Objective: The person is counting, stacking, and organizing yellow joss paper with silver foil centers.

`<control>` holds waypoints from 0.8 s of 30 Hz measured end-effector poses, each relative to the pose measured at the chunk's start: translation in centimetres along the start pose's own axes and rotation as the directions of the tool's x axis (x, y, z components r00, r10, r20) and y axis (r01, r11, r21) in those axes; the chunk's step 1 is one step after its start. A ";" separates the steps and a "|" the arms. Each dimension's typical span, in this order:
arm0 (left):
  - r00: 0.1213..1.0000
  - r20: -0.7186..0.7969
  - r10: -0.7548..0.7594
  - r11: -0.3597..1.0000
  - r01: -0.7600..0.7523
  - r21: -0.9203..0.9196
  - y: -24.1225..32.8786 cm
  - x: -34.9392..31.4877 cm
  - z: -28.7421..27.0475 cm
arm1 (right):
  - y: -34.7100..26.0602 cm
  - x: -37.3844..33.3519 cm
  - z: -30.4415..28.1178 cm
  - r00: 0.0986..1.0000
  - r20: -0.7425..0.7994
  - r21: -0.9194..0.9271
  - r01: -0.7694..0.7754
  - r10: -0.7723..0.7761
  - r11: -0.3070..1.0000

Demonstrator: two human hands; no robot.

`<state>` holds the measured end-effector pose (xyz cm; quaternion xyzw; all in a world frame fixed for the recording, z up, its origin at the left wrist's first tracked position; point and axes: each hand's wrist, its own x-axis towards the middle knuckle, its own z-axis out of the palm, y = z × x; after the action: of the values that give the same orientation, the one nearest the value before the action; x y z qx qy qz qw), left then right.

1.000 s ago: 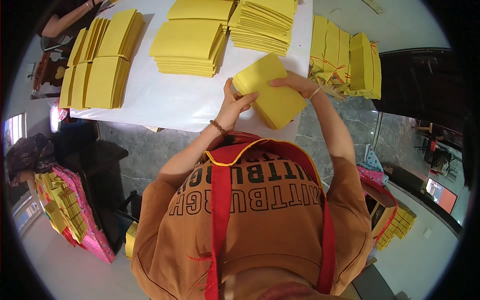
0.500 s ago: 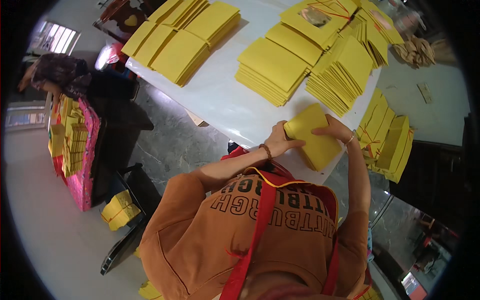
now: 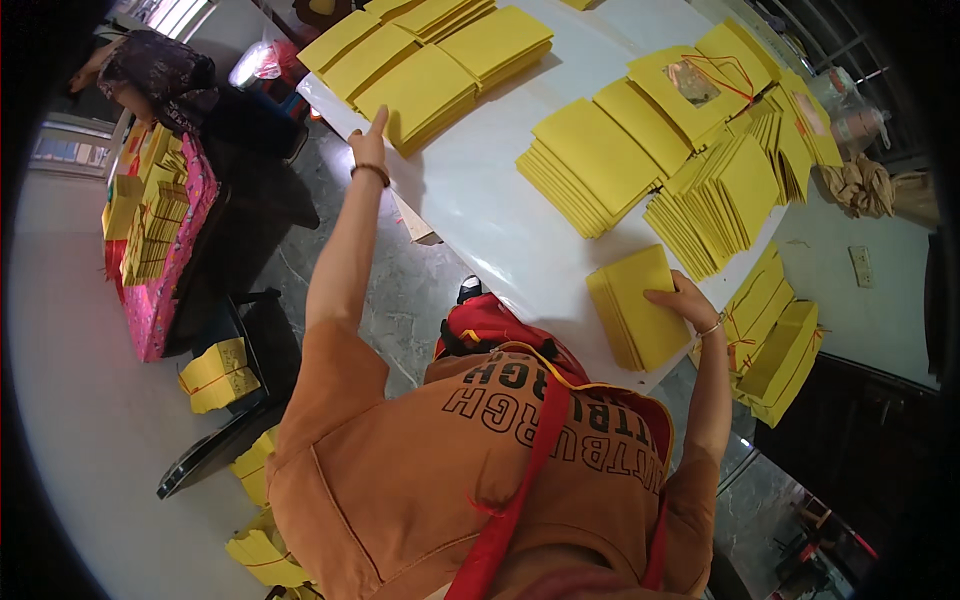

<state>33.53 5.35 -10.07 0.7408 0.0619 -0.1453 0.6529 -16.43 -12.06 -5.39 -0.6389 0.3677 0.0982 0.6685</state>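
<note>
With its fingers out, my left hand (image 3: pixel 369 146) reaches the front left corner of a stack of yellow folded papers (image 3: pixel 425 95) on the white table (image 3: pixel 470 215). One fingertip appears to touch the stack's edge; I cannot make out anything gripped there. My right hand (image 3: pixel 688 303) is closed round the right side of another thick yellow paper stack (image 3: pixel 632 312), thumb on top, by the table's near right edge. A fanned stack (image 3: pixel 590 160) and a row of upright-leaning yellow papers (image 3: pixel 715 205) lie just beyond it.
Yellow paper bundles tied with red string (image 3: pixel 770 330) stand right of the table. A black chair (image 3: pixel 255 350) holds a tied bundle at left. Behind it, a pink-covered table (image 3: pixel 195 230) carries more bundles near another person (image 3: pixel 160 85). A brown crumpled bag (image 3: pixel 858 186) sits at far right.
My left hand has let go of the near paper stack and stretched far left to the other stack. My right hand keeps its hold. The view has shifted slightly.
</note>
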 end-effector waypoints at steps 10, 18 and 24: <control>0.959 0.190 -0.211 0.942 0.251 -0.221 -2.8 8.4 1.8 | -0.4 -0.4 0.2 0.998 -0.054 0.036 0.016 -0.014 0.999; 0.884 0.458 -0.099 0.874 0.297 -0.384 -1.7 6.4 2.0 | -0.7 -1.1 0.3 0.999 -0.050 0.014 -0.001 0.002 1.000; 0.975 0.188 -0.116 0.863 0.192 -0.467 -4.3 7.0 1.6 | -1.4 -1.2 0.9 0.997 -0.070 0.041 0.040 -0.037 0.998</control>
<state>38.79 3.66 -16.39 0.5339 0.1048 -0.2335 0.8059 -16.13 -11.04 -3.62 -0.6344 0.3803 0.0555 0.6707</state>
